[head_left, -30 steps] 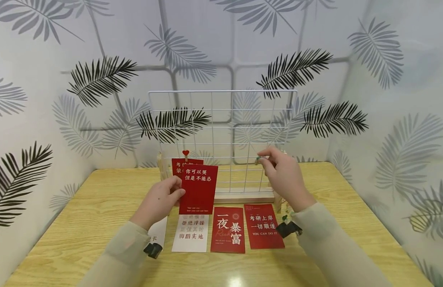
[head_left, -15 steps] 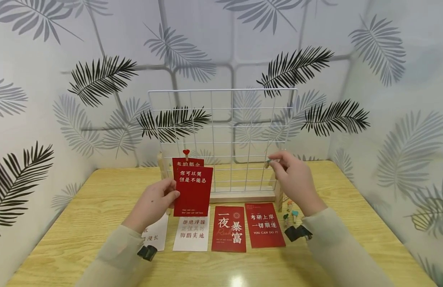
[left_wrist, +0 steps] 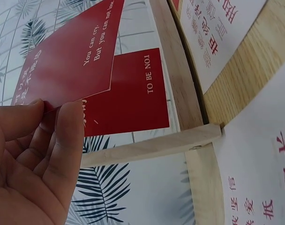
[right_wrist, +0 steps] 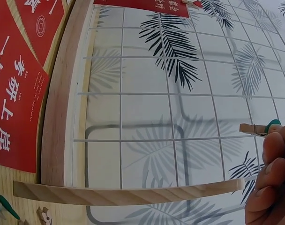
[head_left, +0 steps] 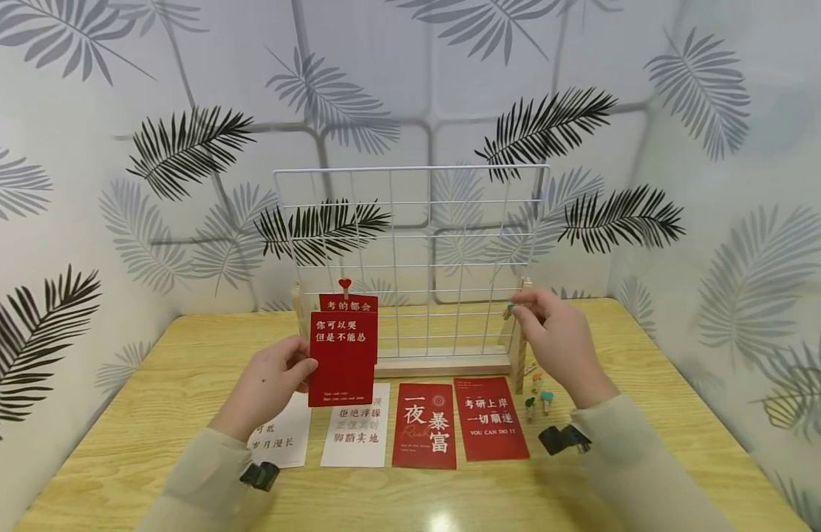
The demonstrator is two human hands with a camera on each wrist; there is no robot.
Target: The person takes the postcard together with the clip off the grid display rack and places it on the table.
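Observation:
Between thumb and fingers, my left hand point(head_left: 269, 378) pinches a red card point(head_left: 342, 362) by its left edge, upright before the wire grid. Behind it another red card point(left_wrist: 138, 93) hangs on the grid under a clothespin with a red heart point(head_left: 345, 284); the held card covers most of it in the head view. My right hand point(head_left: 558, 336) pinches a small wooden clothespin point(right_wrist: 253, 128) with a green top, near the right side of the grid point(head_left: 410, 236) and apart from the held card.
The grid stands in a wooden base point(head_left: 443, 364). In front lie a red card point(head_left: 423, 426), a second red card point(head_left: 491, 419), a white card point(head_left: 353, 428) and another white card point(head_left: 284, 436). Several small clothespins point(head_left: 546, 399) lie at the right on the wooden table point(head_left: 623, 443).
My left hand has carried the red card leftward and slightly down, in front of the hanging card. My right hand has moved right and a little down with the clothespin.

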